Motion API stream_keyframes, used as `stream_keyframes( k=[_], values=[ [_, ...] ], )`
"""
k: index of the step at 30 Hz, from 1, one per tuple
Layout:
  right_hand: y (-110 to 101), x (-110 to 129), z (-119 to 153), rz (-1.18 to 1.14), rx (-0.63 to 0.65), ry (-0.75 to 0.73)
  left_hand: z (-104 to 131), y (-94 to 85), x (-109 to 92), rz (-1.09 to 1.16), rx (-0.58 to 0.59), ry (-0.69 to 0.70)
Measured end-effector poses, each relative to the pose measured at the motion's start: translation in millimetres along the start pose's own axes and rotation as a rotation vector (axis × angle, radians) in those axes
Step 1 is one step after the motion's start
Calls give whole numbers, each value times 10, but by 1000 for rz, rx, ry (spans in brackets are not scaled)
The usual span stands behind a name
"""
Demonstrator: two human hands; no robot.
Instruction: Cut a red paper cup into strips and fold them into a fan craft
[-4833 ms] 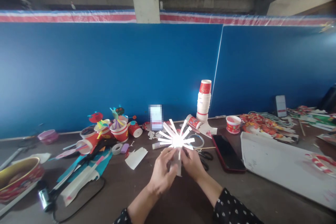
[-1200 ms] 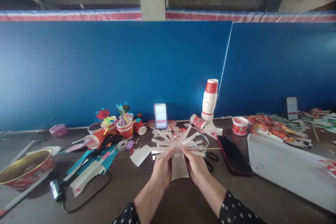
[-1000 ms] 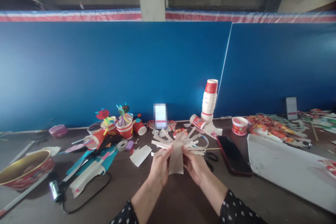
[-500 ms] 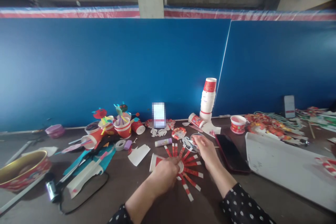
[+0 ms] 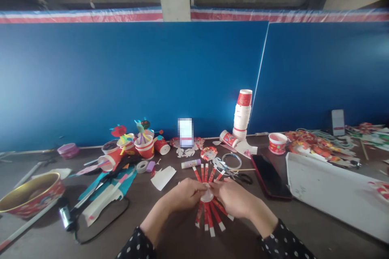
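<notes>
The cut paper cup (image 5: 207, 194) should be very light and springy, stiffest at its round middle and floppy out along the strips (image 5: 210, 219), which would probably crease or tear at their roots if pulled; the coated red face may be a little slick. The firmest place to take it is the rim of the middle, where the strips join, rather than by any single tip. It lies splayed on the near part of the worktop (image 5: 170, 243), with the left hand (image 5: 187, 194) on its left side and the right hand (image 5: 235, 197) on its right. Both grips are bent inward with the fingertips at the edge of the middle; whether either pinches the card or only presses on it cannot be told. The cup looks like a sunburst: a pale round centre, with narrow red strips fanning to far and near, most ending in a white tip. The strips on the left and right are largely covered by the hands. Just beyond it lies a purple-and-white tube (image 5: 191, 164).
</notes>
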State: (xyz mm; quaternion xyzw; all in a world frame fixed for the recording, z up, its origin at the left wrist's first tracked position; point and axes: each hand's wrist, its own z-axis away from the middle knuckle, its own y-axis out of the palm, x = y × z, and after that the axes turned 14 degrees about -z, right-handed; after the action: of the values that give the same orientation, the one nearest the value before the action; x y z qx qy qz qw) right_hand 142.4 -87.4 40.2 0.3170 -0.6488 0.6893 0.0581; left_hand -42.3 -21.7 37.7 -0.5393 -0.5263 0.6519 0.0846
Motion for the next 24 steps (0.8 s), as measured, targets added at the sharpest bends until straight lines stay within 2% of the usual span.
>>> stream_keyframes(
  k=[3,5,7,9,11,13,18,24],
  values=[
    [65,55,-1,113,85,-24,-46,85,-9,-169,-78,59],
    [110,68,-5,139,84,-13,-80,133,10,-348,-66,84],
    [137,66,-6,158,89,-22,-102,168,49,-488,19,89],
    [141,59,-3,172,106,-29,-103,194,90,-566,158,72],
    [133,52,4,174,121,-24,-89,213,116,-588,237,60],
    [128,41,15,175,136,-18,-73,227,124,-610,269,55],
    [176,-13,50,155,135,-39,-78,248,119,-650,293,43],
    [192,-54,97,98,154,5,-86,268,94,-674,311,-7]
  ],
)
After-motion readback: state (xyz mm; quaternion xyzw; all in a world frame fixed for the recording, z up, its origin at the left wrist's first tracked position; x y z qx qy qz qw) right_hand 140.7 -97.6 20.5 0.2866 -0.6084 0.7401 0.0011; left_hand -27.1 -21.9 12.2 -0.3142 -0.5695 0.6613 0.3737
